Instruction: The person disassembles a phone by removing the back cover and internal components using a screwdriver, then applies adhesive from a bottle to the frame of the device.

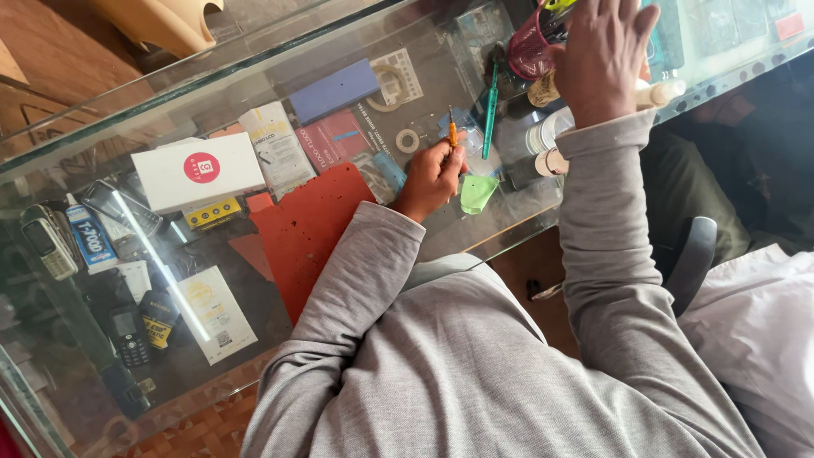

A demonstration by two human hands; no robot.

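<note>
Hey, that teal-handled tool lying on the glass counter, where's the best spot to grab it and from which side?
Pinch the teal tool around mid-handle, coming straight down from above. It lies flat on the glass counter, long and thin, between the left hand and right hand; clutter crowds its far end, so a pinch across the handle's width probably works best.

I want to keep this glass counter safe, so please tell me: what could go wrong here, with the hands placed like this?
1. The right hand reaches among crowded items beside the red mesh cup; it might tip the cup over.
2. The left hand holds a small orange-handled tool upright over the glass counter; a slip could scratch the glass.
3. The white bottle lies near the counter edge and could roll off.
</note>
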